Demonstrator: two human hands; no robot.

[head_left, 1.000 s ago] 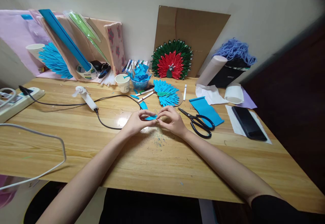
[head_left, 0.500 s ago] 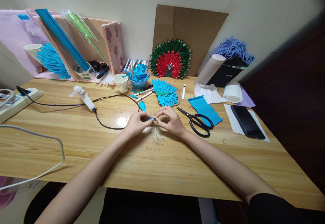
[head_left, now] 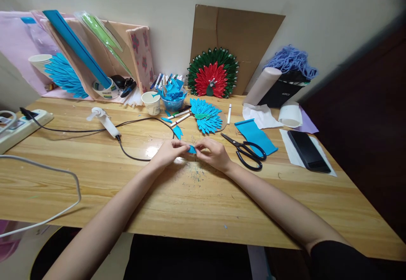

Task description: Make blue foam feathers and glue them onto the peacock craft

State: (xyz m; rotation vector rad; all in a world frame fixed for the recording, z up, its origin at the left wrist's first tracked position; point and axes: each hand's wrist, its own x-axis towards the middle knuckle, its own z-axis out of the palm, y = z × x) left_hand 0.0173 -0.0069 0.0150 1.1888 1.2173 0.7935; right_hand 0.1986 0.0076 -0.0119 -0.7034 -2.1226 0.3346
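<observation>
A small blue piece of foam or paper is pinched between my two hands above the table's middle. My left hand grips its left end, while my right hand has fingers closed on its right end. Just beyond lies a blue layered petal piece with a green bird-like shape, on a round brown backing. To the right of my right hand are black-handled scissors, partly over a blue sheet. Small blue cut pieces lie beyond my left hand.
A white glue gun with a looping black cord lies left. At the back stand a paper cup, a bowl of blue scraps and a red-green peacock piece against cardboard. A phone rests at right.
The blue piece has turned between my fingers, so more of its flat face shows now. Both hands stay in nearly the same place.
</observation>
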